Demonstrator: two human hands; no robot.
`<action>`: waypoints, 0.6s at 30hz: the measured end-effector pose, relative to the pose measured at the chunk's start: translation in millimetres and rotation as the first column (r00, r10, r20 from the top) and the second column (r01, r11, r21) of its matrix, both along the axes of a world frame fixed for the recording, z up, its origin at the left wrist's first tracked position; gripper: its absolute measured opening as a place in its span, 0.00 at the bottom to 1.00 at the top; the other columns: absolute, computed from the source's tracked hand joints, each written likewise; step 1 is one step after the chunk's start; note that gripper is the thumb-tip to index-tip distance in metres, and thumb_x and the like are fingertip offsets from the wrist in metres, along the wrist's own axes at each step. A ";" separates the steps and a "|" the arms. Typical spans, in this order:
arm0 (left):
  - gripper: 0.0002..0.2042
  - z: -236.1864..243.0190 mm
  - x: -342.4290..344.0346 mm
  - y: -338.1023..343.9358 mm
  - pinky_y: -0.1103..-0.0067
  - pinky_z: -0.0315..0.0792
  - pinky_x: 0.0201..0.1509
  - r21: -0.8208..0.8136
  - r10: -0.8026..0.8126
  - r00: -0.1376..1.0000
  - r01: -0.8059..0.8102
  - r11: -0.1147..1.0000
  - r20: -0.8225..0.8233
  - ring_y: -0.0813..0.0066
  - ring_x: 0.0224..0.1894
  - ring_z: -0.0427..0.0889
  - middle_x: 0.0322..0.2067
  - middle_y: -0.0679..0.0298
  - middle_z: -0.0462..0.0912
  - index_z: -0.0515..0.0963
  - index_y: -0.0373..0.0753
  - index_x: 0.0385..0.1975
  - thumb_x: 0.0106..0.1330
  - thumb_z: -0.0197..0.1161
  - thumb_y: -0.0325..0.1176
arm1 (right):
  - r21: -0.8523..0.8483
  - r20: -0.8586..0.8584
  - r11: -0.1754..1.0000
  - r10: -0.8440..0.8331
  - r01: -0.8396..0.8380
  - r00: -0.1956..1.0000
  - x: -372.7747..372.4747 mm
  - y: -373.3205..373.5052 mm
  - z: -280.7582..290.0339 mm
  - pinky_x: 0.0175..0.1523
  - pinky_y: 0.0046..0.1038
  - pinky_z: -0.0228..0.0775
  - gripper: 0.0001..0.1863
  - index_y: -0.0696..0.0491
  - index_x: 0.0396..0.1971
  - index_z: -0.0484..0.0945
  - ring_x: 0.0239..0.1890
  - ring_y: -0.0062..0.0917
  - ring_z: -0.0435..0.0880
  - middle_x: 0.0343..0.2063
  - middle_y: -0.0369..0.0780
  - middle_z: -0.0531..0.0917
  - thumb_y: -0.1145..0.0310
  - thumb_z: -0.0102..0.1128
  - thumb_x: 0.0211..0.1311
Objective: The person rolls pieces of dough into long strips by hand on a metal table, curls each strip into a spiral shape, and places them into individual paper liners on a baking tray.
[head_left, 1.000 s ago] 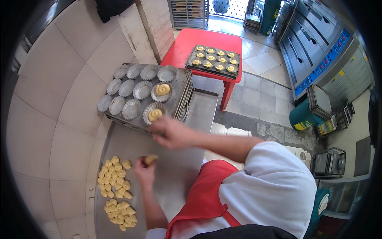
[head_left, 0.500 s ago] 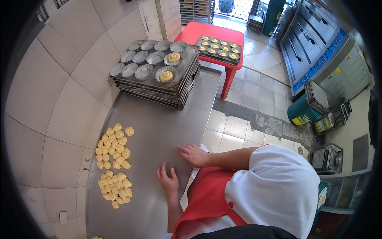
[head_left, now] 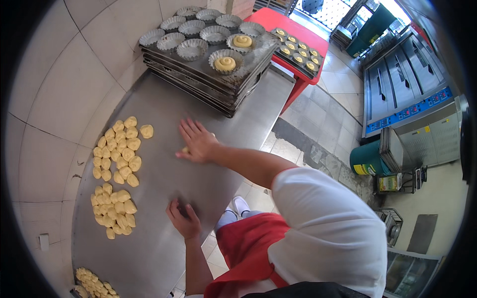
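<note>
My right hand lies flat with spread fingers on the steel table, over a small piece of pale dough that is mostly hidden and peeks out by the thumb. Closer to me, my left hand hovers at the table's edge, its fingers loosely bent and apart, holding nothing. Left of both hands sit two clusters of yellow dough pieces, a farther cluster and a nearer cluster. One dough piece lies slightly apart from the farther cluster.
Stacked trays at the table's far end carry fluted tins, two holding coiled dough. Beyond, a red table bears a tray of filled tins. A tiled wall borders the left; an oven stands far right.
My right hand has moved from the table's edge inward and now presses on dough. My left hand stays near the edge, fingers more bent. The view has shifted, showing more dough at lower left.
</note>
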State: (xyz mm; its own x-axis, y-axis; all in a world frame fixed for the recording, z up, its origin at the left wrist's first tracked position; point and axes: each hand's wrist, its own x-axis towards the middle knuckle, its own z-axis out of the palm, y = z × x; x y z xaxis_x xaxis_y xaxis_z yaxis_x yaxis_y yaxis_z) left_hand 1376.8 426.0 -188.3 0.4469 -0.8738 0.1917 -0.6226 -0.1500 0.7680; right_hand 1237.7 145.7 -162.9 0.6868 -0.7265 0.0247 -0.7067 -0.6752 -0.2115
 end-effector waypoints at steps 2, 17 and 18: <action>0.24 1.4 5.8 6.5 0.62 0.75 0.60 -0.009 0.021 0.999 -0.021 1.000 0.032 0.49 0.58 0.79 0.60 0.46 0.74 0.74 0.30 0.64 0.76 0.61 0.41 | 0.061 -0.001 0.984 0.165 -0.165 0.986 -40.6 68.5 -6.5 0.87 0.51 0.39 0.54 0.63 0.82 0.49 0.85 0.52 0.48 0.84 0.55 0.49 0.32 0.47 0.77; 0.25 8.1 -6.3 -8.5 0.63 0.72 0.64 0.024 -0.078 0.996 0.077 0.997 0.032 0.52 0.57 0.77 0.60 0.48 0.74 0.73 0.31 0.66 0.74 0.64 0.37 | -0.064 0.124 0.998 0.008 0.000 0.992 27.9 10.7 -4.6 0.85 0.56 0.39 0.51 0.64 0.81 0.54 0.85 0.54 0.47 0.83 0.55 0.54 0.32 0.36 0.80; 0.26 9.7 -8.7 -14.4 0.61 0.72 0.65 -0.006 -0.118 0.992 0.118 0.993 0.036 0.49 0.59 0.77 0.62 0.46 0.73 0.72 0.32 0.67 0.73 0.65 0.36 | -0.031 0.076 0.999 0.013 -0.010 0.997 11.3 40.2 -8.5 0.85 0.55 0.41 0.51 0.65 0.80 0.54 0.85 0.54 0.49 0.82 0.55 0.55 0.32 0.37 0.80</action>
